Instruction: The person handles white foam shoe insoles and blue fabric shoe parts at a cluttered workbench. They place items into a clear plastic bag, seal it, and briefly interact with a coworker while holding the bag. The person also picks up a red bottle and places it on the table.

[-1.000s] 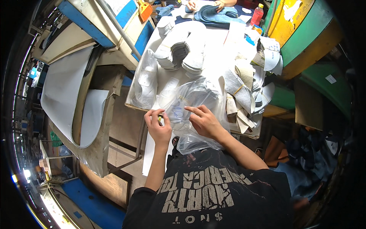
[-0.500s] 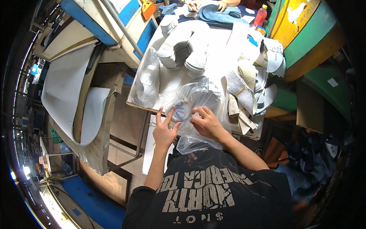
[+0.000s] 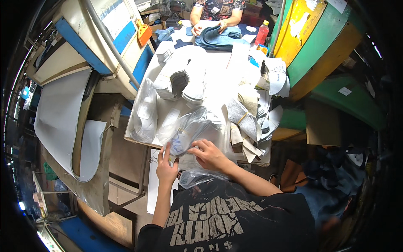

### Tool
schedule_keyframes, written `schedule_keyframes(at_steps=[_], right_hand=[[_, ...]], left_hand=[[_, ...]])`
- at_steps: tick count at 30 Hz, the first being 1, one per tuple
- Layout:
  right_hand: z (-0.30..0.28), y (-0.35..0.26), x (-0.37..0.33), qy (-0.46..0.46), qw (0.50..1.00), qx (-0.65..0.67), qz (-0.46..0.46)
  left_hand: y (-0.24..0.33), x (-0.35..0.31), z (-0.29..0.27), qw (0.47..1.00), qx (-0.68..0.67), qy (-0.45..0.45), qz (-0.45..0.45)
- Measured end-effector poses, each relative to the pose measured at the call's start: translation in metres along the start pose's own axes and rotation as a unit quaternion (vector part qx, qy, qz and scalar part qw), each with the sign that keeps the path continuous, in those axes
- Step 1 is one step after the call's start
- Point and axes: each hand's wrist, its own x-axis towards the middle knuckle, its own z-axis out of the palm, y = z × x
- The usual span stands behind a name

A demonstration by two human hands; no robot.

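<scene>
A clear plastic bag (image 3: pixel 200 133) with blue handwriting lies at the table's near edge, pale flat pieces showing through it. My left hand (image 3: pixel 167 169) rests against its left side, fingers stretched upward and thumb apart. From the right, my right hand (image 3: pixel 210 156) bends its fingers onto the bag and grips the film; the fingertips are partly hidden. The bag's loose end (image 3: pixel 201 177) hangs over the edge toward my shirt. Another clear bag (image 3: pixel 145 112) with white pieces sits to the left. Farther back stand curved stacks of white cut pieces (image 3: pixel 174 80).
Bundles of pale cut pieces (image 3: pixel 245 117) crowd the right side of the table (image 3: pixel 134 135). Across it, a co-worker's hands (image 3: pixel 222 26) handle folded blue fabric (image 3: pixel 218 40) near a red bottle (image 3: pixel 262 33). A bench with white sheets (image 3: pixel 63 122) stands left; a green and yellow machine (image 3: pixel 306 46) stands right.
The view has tilted up, so the table sits lower and the co-worker's torso shows. My left fingers are closer together. My right hand remains on the bag.
</scene>
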Motion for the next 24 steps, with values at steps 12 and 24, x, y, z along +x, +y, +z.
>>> schedule_keyframes(at_steps=[12,24], right_hand=[[-0.009,0.001,0.018,0.019,0.999,0.034,-0.008],[-0.087,-0.006,0.041,-0.009,0.954,0.224,0.198]], left_hand=[[0.008,-0.002,0.003,0.993,-0.122,0.005,-0.001],[0.052,0.011,-0.053,0.774,-0.61,0.077,-0.153]])
